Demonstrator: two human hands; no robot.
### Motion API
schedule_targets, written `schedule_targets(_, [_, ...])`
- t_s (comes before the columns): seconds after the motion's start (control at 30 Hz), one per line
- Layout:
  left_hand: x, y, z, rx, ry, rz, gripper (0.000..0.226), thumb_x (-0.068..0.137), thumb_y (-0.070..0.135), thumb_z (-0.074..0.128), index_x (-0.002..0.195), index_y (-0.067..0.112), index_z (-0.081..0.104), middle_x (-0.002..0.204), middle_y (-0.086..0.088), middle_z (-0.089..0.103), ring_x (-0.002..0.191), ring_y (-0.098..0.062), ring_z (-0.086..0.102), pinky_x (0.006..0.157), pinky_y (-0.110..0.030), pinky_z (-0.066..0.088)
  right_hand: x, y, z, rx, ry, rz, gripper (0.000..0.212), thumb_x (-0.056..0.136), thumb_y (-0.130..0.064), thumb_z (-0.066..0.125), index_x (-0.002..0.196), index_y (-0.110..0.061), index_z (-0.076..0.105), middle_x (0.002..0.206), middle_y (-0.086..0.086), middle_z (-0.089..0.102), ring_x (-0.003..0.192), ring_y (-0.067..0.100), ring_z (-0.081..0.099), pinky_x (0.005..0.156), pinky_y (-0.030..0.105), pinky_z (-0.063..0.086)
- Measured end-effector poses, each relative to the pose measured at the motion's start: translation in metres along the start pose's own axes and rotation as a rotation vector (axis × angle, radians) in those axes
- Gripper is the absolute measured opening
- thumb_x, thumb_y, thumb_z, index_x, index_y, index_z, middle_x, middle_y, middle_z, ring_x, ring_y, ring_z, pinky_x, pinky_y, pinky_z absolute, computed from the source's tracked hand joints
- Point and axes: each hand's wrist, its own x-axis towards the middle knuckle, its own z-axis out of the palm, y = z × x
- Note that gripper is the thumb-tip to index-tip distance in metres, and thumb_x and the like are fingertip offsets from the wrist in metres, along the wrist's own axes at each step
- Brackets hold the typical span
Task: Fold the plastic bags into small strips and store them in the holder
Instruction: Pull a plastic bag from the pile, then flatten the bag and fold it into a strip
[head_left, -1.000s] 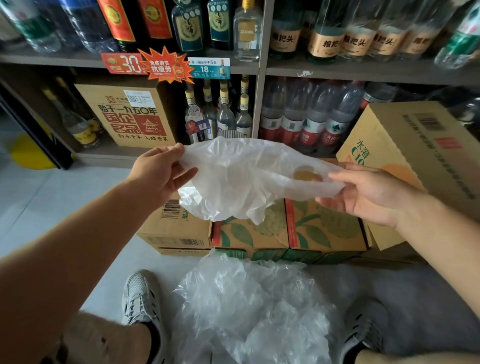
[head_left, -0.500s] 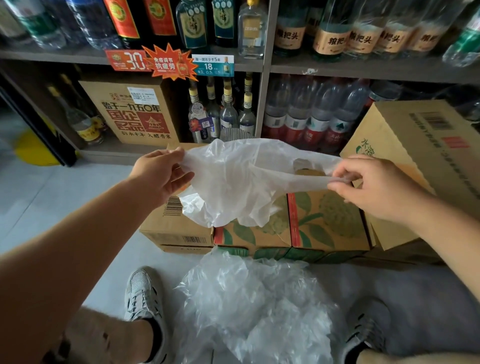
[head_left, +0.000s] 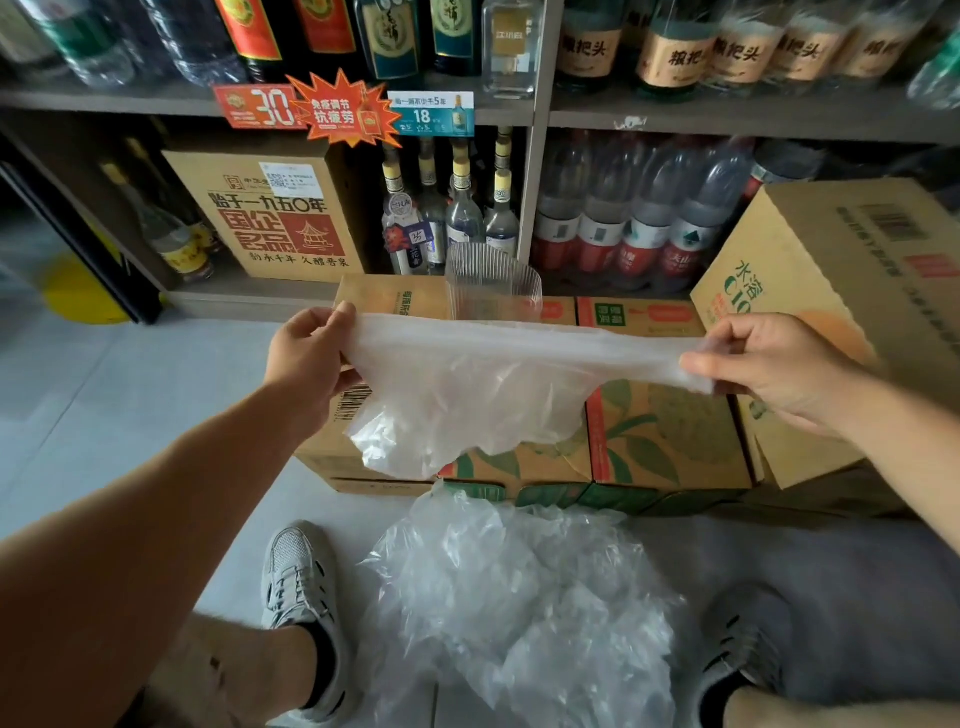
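Head view is showing a pale tiled floor running up to shop shelves that are carrying bottles. Cardboard boxes are sitting on the floor before the shelves, and a clear ribbed holder is standing on one. The left hand and right hand are each pinching an end of the plastic bag, grips narrow, holding it stretched in the air and partly hiding the boxes. A heap of bags is lying between two shoes.
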Motion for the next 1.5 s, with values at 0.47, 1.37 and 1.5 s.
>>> schedule_targets(0.47, [-0.008,-0.003,0.016,0.139,-0.004,0.136,0.02,0.103,0.035,0.057,0.091,0.021,0.061,0.088,-0.003,0.064,0.082,-0.023,0.064,0.08,-0.051,0.061,0.017,0.004,0.009,-0.302,0.302,0.175,0.03,0.093,0.005,0.056,0.093,-0.024,0.065,0.101,0.014,0.07,0.079,0.028,0.072,0.073,0.038,0.06])
schedule_targets(1.37, [0.023,-0.089,0.062,0.401,-0.559,-0.374,0.077,0.06,0.076,0.072,0.109,0.016,0.073,0.103,-0.007,0.077,0.097,-0.028,0.074,0.095,-0.05,0.057,0.157,0.042,0.085,-0.479,-0.113,-0.008,0.022,0.084,-0.023,0.083,0.092,-0.006,0.071,0.085,0.004,0.067,0.077,0.017,0.059,0.07,0.03,0.047])
schedule_targets(1.5, [0.026,-0.1,0.056,0.466,-0.572,-0.472,0.074,0.057,0.064,0.082,0.108,0.011,0.075,0.099,-0.011,0.079,0.094,-0.031,0.076,0.089,-0.051,0.061,0.18,0.05,0.098,-0.561,-0.004,-0.056,0.023,0.082,-0.027,0.084,0.097,-0.016,0.071,0.091,0.002,0.066,0.087,0.022,0.063,0.075,0.03,0.048])
